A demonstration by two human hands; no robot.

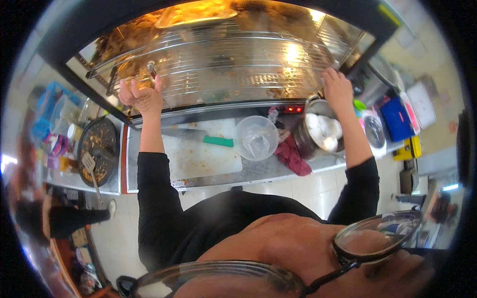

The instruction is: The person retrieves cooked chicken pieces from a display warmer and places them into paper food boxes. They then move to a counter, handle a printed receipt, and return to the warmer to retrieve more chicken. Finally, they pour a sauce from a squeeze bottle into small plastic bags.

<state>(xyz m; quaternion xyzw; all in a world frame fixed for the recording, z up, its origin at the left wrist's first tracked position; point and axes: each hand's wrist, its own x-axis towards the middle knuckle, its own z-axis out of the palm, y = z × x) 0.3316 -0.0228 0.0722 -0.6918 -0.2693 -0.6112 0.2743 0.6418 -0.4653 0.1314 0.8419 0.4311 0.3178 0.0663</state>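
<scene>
My left hand (pixel 142 97) is raised at the left front of a lit heated display cabinet (pixel 193 105). Its fingers are spread, and the thumb lies along a slim metal handle (pixel 151 69); whether it grips the handle is unclear. On the right, my right hand (pixel 338 89) has its fingers curled round what looks like a similar metal bar (pixel 319 90), mostly covered by the hand. Beyond both hands run wire racks (pixel 223 65), with a tray of food (pixel 197 16) higher up. Below my right forearm stands a metal pot (pixel 303 143) with white plastic bags (pixel 323 128) in it.
On the counter are a white cutting board (pixel 205 160), a green-handled knife (pixel 218 141), a clear plastic tub (pixel 257 138) and a maroon cloth (pixel 292 158). Leftward, a black pan (pixel 113 149) holds food scraps and a slotted spatula (pixel 89 164). Another person's leg (pixel 80 219) shows lower left.
</scene>
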